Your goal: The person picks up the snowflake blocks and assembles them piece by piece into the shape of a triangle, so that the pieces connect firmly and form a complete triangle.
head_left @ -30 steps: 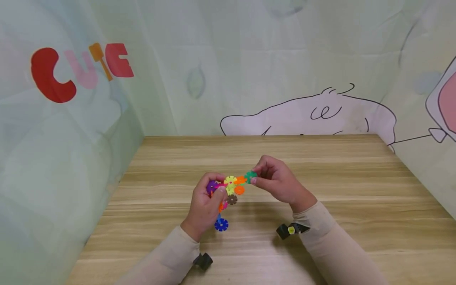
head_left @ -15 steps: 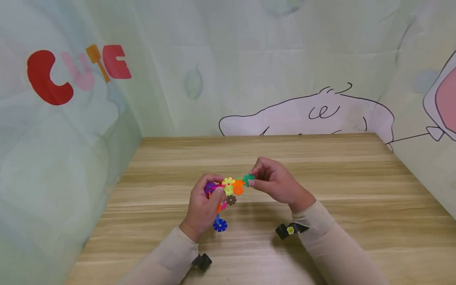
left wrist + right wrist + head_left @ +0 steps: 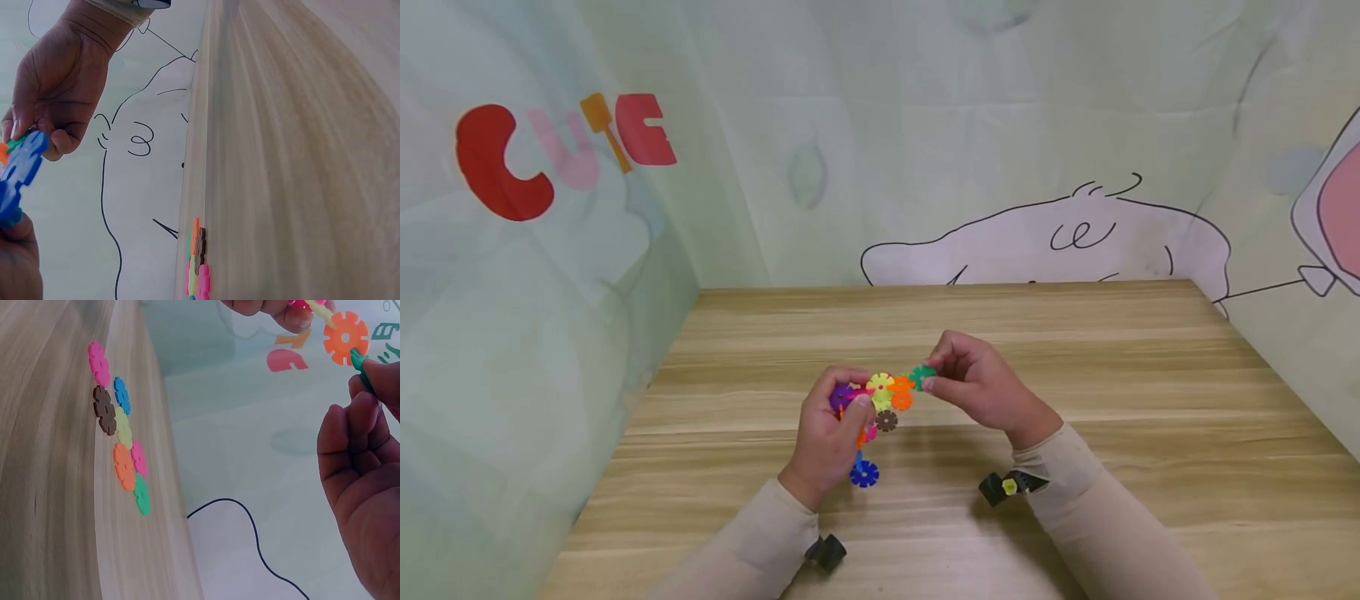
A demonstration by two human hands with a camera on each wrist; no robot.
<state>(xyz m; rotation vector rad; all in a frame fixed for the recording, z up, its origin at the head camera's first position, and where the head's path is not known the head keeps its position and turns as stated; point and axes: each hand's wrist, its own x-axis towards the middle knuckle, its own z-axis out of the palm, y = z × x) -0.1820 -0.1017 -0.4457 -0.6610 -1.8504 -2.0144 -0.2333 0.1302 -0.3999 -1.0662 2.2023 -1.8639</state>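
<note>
My left hand [image 3: 823, 433] holds a chain of slotted, flower-shaped plastic discs between thumb and fingers. In it are a purple disc [image 3: 841, 397], a yellow disc [image 3: 880, 383], an orange disc [image 3: 335, 347] and a dark blue disc [image 3: 864, 474] hanging below the hand. Between thumb and fingertips, my right hand [image 3: 988, 387] pinches a green disc [image 3: 922, 377]. In the right wrist view the green disc's edge meets the orange disc's rim; whether their slots interlock, I cannot tell. The blue disc [image 3: 24, 164] covers part of the joint in the left wrist view.
Several loose discs lie on the wooden table [image 3: 1075, 350] under the hands, among them a brown disc [image 3: 104, 410], an orange disc [image 3: 124, 466] and a green disc [image 3: 142, 495]. A printed cloth wall [image 3: 925, 150] stands behind the table and along its left side.
Both hands keep their grips on the chain and the green disc. They sit slightly farther left in the head view, which has itself shifted a little.
</note>
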